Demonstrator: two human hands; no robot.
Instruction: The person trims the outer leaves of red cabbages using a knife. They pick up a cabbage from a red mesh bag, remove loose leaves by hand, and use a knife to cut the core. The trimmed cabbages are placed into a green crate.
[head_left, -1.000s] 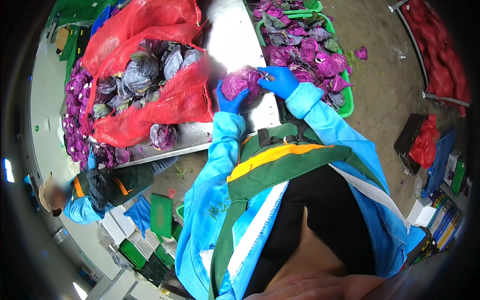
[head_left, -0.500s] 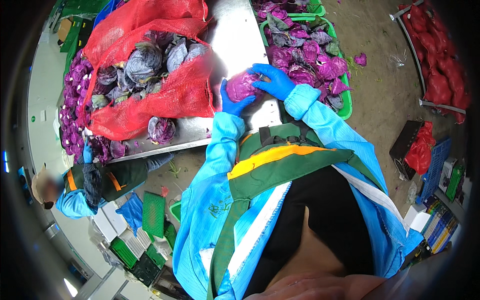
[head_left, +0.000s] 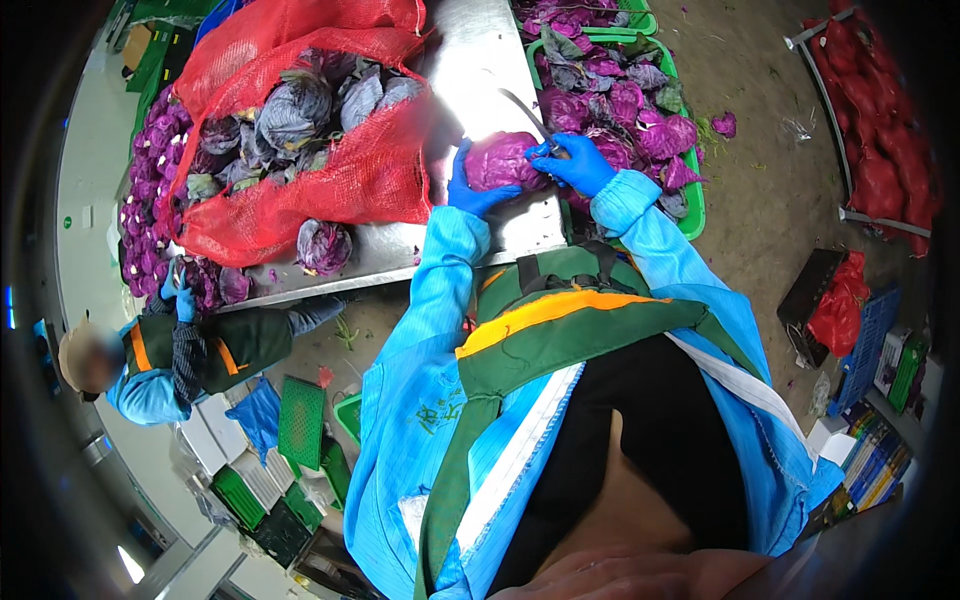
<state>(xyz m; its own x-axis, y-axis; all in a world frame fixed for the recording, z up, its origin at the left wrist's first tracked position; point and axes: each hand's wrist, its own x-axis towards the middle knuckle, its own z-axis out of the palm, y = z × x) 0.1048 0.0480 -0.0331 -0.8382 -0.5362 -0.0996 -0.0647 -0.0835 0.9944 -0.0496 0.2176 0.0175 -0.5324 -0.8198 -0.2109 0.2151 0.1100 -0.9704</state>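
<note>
A trimmed red cabbage [head_left: 502,162], bright purple and glossy, rests at the near right end of the metal table [head_left: 478,60]. Gloved in blue, my left hand [head_left: 476,188] grips its left side, fingers and thumb curved round it. On the cabbage's right, my right hand [head_left: 578,165] is closed round a knife with a thin, curved blade [head_left: 524,108] that points away and to the left. Its handle is hidden in my fingers. Left of my arms, a red mesh sack [head_left: 350,190] lies slit wide, showing untrimmed cabbages [head_left: 293,115] with dull outer leaves.
Green crates [head_left: 690,205] of loose purple leaves stand right of the table. One cabbage [head_left: 323,246] sits at the near table edge. At the left, a co-worker [head_left: 180,350] handles a cabbage beside a purple heap [head_left: 150,200]. Full red sacks [head_left: 870,120] fill a rack at far right.
The knife blade now shows above my right hand, which has moved slightly right. The cabbage has turned and shifted a little right. The co-worker's hands have come together at a cabbage.
</note>
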